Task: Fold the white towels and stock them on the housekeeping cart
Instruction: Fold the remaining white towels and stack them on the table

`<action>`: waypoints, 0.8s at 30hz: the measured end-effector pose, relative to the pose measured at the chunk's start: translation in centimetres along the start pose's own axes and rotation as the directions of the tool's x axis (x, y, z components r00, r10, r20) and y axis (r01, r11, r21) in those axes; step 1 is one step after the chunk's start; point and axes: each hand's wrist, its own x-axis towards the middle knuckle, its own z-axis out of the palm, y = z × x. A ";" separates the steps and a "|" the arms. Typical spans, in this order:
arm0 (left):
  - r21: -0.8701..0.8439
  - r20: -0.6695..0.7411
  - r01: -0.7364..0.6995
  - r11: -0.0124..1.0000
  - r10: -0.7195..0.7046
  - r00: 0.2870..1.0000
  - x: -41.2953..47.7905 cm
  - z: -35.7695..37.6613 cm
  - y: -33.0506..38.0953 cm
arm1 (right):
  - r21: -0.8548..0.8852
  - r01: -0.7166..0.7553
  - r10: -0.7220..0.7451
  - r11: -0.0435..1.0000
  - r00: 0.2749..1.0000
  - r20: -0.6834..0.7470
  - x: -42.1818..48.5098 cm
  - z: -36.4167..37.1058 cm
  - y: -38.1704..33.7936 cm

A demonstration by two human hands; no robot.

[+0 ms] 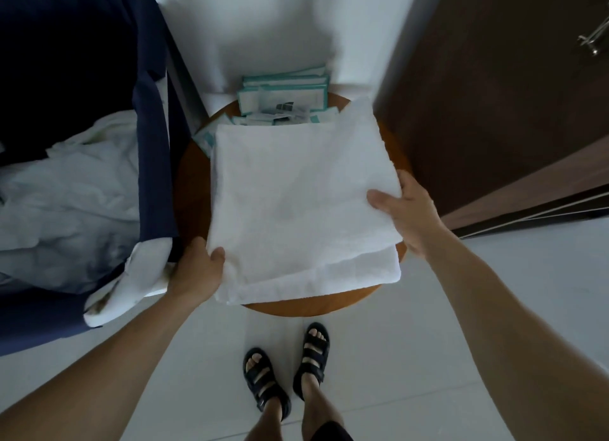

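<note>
My left hand (197, 269) and right hand (408, 210) are apart, each pinching an edge of the folded white towel (296, 203), thumbs on top; it lies between them on a round wooden table (296, 309), with teal-edged packets (283, 91) just beyond my hands

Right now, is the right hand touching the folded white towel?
Touching. The head view shows the right hand gripping the folded white towel, thumb on top of its edge.

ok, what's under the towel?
A round wooden table shows around the towel. Teal-edged packets stick out from under its far edge. A second white layer shows at the near edge; same towel or another, unclear. The tabletop's middle is covered.
</note>
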 end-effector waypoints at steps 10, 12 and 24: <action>0.124 0.132 0.040 0.991 -0.056 0.990 -0.2 2.1 0.2 | -0.226 -0.262 0.196 0.938 0.940 -0.277 0.5 0.8 10.2; 0.201 0.086 0.020 0.979 -0.039 0.996 -0.3 1.3 0.7 | -0.425 -0.253 0.110 0.869 0.937 -0.333 0.4 0.8 10.2; 0.534 0.118 -0.514 0.671 0.542 0.832 3.5 6.9 1.3 | -0.950 0.232 -0.183 0.208 0.963 0.195 2.7 4.0 12.0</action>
